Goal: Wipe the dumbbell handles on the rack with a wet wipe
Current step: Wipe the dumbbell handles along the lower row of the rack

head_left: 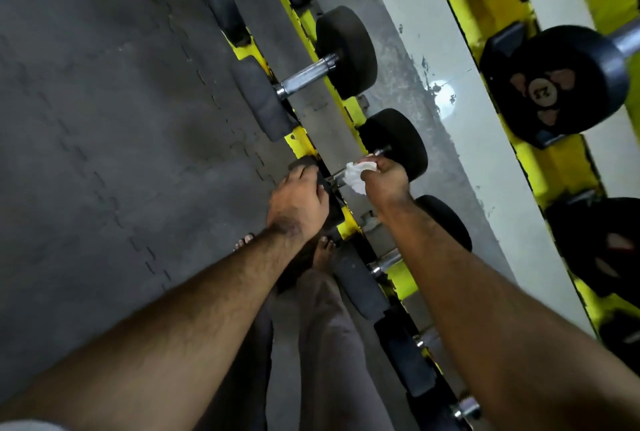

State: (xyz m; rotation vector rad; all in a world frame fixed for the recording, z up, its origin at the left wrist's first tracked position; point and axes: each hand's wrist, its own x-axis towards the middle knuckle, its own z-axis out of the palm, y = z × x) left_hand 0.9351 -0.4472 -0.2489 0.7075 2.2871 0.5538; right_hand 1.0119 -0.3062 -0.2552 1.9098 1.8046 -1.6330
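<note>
A yellow rack (349, 108) runs diagonally from the top to the lower right and carries several black dumbbells with steel handles. My right hand (382, 185) grips a crumpled white wet wipe (355, 176) wrapped on the handle of the middle dumbbell, whose far head (398, 140) shows beyond my fingers. My left hand (298, 200) rests on that dumbbell's near head (304, 164), its fingers curled over the edge. Most of the handle is hidden under the wipe and my right hand.
Two more dumbbells with bare handles (306, 76) lie further up the rack, others below near my right forearm. An upper shelf at the right holds large dumbbells (561, 81). Grey rubber floor tiles (104, 119) spread to the left. My feet stand near the rack.
</note>
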